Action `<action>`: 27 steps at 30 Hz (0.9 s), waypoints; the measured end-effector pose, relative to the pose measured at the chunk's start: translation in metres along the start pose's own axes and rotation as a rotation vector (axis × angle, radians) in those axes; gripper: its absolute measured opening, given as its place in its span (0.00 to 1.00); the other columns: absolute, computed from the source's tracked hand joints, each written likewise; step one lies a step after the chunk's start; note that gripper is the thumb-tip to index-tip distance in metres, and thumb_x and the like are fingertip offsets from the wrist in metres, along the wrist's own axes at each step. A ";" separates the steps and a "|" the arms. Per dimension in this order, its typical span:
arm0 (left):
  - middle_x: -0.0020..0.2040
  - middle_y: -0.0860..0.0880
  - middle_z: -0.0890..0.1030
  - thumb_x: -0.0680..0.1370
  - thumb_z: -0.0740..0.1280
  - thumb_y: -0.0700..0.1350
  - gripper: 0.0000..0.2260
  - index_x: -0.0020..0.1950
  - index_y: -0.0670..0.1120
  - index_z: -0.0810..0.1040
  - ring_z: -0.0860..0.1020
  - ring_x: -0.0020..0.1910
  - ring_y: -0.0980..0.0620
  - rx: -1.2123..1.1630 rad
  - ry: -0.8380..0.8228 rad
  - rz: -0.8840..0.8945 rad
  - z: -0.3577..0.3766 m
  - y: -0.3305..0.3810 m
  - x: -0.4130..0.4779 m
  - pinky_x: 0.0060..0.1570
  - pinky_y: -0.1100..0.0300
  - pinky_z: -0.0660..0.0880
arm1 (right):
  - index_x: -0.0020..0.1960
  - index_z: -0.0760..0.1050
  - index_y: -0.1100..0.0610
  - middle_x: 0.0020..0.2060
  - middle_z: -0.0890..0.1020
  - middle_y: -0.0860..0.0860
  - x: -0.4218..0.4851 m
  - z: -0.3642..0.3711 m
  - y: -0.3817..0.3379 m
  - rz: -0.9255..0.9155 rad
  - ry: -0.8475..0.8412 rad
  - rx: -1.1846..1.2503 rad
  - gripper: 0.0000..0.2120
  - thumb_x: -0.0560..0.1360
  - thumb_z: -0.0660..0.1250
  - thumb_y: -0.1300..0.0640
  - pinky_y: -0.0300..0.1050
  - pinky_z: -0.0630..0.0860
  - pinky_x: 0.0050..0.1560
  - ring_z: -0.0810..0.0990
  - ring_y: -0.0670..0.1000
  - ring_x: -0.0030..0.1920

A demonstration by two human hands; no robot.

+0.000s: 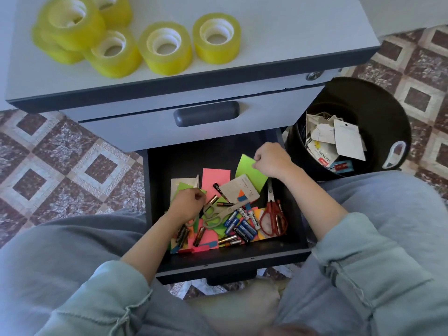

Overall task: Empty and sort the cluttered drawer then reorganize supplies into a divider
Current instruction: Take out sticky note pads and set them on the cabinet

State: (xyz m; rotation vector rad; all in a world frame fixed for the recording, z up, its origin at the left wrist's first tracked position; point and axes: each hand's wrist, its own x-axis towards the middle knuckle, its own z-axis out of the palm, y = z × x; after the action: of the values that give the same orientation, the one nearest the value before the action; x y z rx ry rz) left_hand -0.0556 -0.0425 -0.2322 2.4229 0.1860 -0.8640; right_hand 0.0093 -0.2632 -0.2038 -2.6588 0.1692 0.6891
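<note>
Two hands were inside the open lower drawer (184, 161) of a grey cabinet (278, 32), with the person seated directly before it. The right hand (271, 161), fingers curled together, pinched the upper edge of a green paper sheet (249, 174) at the rear right of the drawer; the sheet stood tilted above the clutter. The left hand (188, 206) lay at the drawer's left side, fingers curled over a second green sheet (181, 189); whether it gripped anything could not be told.

The drawer's contents were mixed:
- A pink sheet (215, 181) and a white card (238, 190) lay near the middle.
- Grey scissors (214, 214) lay just beside the left hand.
- Red scissors (272, 220) lay along the right wall.
- Loose batteries (243, 229) and a white marker (254, 218) were scattered over coloured paper toward the front.

Several yellow tape rolls (164, 48) sat on the cabinet top, some stacked at its left end. A black bin (378, 105) stood on the tiled floor (60, 154) to the right of the cabinet, holding paper and packaging (346, 139).
</note>
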 end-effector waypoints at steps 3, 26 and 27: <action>0.53 0.43 0.80 0.80 0.60 0.44 0.11 0.57 0.42 0.78 0.75 0.45 0.52 -0.036 0.027 0.008 0.000 0.002 -0.006 0.40 0.63 0.72 | 0.35 0.70 0.59 0.38 0.76 0.56 -0.003 -0.009 0.004 -0.019 0.018 0.043 0.09 0.73 0.65 0.64 0.47 0.72 0.40 0.74 0.56 0.40; 0.61 0.44 0.78 0.78 0.59 0.36 0.15 0.63 0.43 0.76 0.76 0.59 0.46 -0.005 -0.009 -0.122 -0.022 -0.032 -0.035 0.54 0.61 0.72 | 0.35 0.61 0.57 0.30 0.65 0.53 -0.002 0.018 -0.010 0.171 -0.018 0.603 0.14 0.76 0.56 0.69 0.42 0.61 0.26 0.64 0.50 0.28; 0.62 0.43 0.76 0.78 0.58 0.36 0.16 0.66 0.42 0.73 0.75 0.60 0.44 0.028 -0.024 -0.138 -0.016 -0.035 -0.037 0.55 0.60 0.71 | 0.35 0.61 0.57 0.30 0.65 0.53 -0.002 0.019 -0.009 0.173 -0.014 0.607 0.13 0.76 0.56 0.69 0.42 0.61 0.26 0.65 0.50 0.28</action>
State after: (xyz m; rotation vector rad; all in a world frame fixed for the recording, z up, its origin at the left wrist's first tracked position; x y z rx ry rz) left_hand -0.0863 -0.0022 -0.2152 2.4467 0.3377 -0.9622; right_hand 0.0014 -0.2470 -0.2149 -2.0717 0.5200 0.5909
